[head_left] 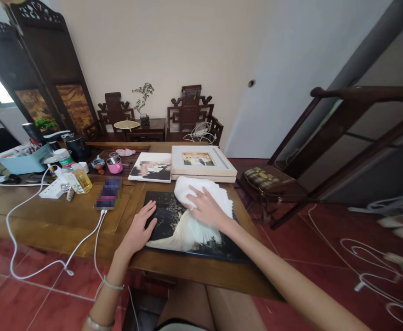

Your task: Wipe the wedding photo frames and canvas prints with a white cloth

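Observation:
A dark, glossy photo panel (167, 216) showing a pale gown lies flat near the table's front edge. My left hand (142, 228) rests on the panel's left edge and the wood beside it, fingers stretched out and holding nothing. With my right hand (204, 207) I hold a bunched white cloth (218, 195) against the panel's upper right part, my fingers bent over the cloth. Some of the panel's right side is hidden under the cloth and my forearm. Just behind it are a white-edged photo print (151, 168) and a white framed picture (204, 163).
Left on the wooden table (80, 230) are a phone (109, 193) with white cables, a bottle of yellow liquid (79, 179), a power strip (53, 188), a pink cup (114, 164) and a blue bin (25, 158). A wooden chair (291, 184) bearing a checked bag (261, 178) stands right.

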`<state>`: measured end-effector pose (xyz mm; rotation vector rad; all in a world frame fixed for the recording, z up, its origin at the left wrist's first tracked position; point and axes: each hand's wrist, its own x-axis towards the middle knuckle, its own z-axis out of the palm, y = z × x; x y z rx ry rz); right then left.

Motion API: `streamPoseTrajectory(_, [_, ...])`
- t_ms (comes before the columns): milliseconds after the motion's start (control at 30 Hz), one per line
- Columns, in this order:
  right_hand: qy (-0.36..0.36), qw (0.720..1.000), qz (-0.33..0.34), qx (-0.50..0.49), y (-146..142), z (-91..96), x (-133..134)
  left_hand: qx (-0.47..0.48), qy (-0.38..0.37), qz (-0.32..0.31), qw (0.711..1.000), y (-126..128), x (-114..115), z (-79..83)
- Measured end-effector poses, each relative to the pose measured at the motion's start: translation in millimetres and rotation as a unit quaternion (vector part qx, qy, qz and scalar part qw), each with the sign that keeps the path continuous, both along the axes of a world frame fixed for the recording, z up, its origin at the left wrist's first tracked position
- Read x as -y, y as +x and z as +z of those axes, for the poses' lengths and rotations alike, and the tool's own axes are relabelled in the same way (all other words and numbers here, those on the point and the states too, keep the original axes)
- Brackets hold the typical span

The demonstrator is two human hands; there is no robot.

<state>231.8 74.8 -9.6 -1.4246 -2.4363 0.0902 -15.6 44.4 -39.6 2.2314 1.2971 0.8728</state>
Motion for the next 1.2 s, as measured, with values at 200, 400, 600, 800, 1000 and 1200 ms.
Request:
streamPoseTrajectory(200, [-0.027,0.991,0.13,-0.034,-24.3,3.1,96.1,0.013,-0.001,0.001,1.0,1.6,0.4,0.2])
streamPoseTrajectory(400, [-0.081,0.978,0.188,-0.027,-24.0,5.2,132.1,0.01,-0.004,-0.001,1.0,2.3,0.1,0.9])
streamPoseTrajectory(600, [-0.008,0.996,0.09,-0.01,-19.4,4.5,44.9,0.021,0.005,-0.002,1.0,1.1,-0.2,-0.3])
streamPoseTrajectory(800, [-0.002,0.999,0.041,0.007,-33.9,6.6,-0.9,0.012,0.003,-0.004,1.0,0.9,0.3,1.4])
streamPoseTrajectory(1000, [-0.045,0.991,0.121,-0.014,-46.1,6.1,81.1,0.015,-0.003,-0.013,1.0,0.8,-0.1,0.5])
streamPoseTrajectory(1200, [-0.074,0.983,0.163,-0.037,-17.7,7.0,132.9,0.008,-0.005,-0.002,1.0,1.3,-0.5,-0.4])
